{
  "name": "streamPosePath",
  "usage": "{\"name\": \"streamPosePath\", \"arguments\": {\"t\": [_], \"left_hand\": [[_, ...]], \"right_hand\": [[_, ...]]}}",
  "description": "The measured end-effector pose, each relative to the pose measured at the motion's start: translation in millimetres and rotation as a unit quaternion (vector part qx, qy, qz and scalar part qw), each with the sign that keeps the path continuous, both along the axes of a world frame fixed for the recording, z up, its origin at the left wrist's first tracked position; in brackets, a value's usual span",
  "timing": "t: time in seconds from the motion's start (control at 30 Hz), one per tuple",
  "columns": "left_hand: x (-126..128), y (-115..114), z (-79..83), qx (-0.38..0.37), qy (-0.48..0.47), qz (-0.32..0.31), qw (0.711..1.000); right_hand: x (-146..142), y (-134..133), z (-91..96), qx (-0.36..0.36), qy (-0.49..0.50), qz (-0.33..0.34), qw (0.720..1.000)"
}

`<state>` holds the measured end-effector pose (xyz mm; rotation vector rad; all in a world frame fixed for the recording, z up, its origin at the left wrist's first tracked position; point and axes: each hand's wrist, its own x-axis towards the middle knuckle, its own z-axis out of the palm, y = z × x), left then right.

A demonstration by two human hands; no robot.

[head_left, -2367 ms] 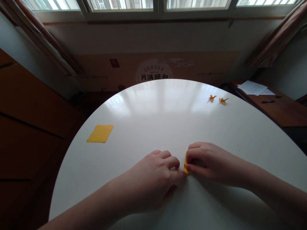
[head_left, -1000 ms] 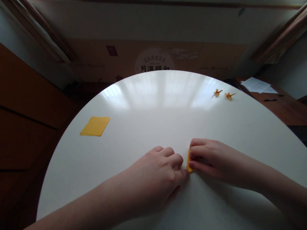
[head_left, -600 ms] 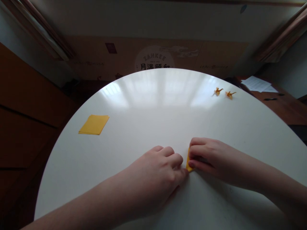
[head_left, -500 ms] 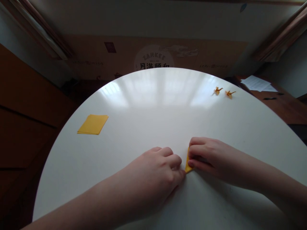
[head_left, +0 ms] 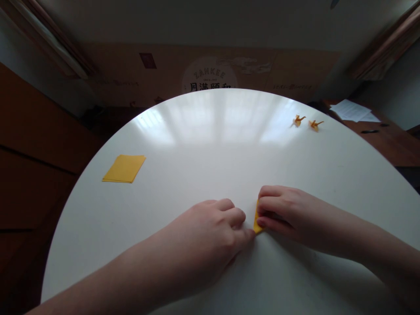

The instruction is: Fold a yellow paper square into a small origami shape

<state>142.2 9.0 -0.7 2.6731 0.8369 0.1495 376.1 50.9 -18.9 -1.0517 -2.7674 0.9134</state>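
Observation:
A small folded piece of yellow origami paper (head_left: 258, 226) lies on the white table, mostly covered by my fingers. My right hand (head_left: 284, 209) grips it from the right, with the thumb and curled fingers pressed on it. From the left, my left hand (head_left: 225, 227) touches the paper's near corner with a fingertip, its other fingers curled in. How the hidden part of the paper is folded cannot be made out.
A stack of square yellow paper (head_left: 124, 169) lies at the left of the round white table (head_left: 203, 170). Two folded paper cranes (head_left: 298, 120) stand near its far right edge. Beyond, white printed sheets (head_left: 352, 110) rest on a brown wooden surface (head_left: 390, 142).
The whole view has shifted slightly. My left fingertip has slid a little along the near corner of the folded paper, while my right hand keeps its hold.

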Motion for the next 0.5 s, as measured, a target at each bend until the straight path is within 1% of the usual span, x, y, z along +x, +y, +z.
{"name": "streamPosePath", "arguments": {"t": [0.1, 0.23, 0.5], "left_hand": [[0.5, 0.8, -1.2, -0.02, 0.023, -0.019, 0.999], [0.6, 0.4, -2.1, -0.024, 0.027, -0.014, 0.999], [1.3, -1.1, -3.0, -0.019, 0.054, -0.018, 0.998]], "right_hand": [[-0.6, 0.5, 0.2, 0.0, 0.005, 0.006, 1.0], [-1.3, 0.4, 0.4, -0.005, 0.007, 0.014, 1.0], [-1.7, 0.3, 0.2, -0.005, -0.002, 0.007, 1.0]]}}
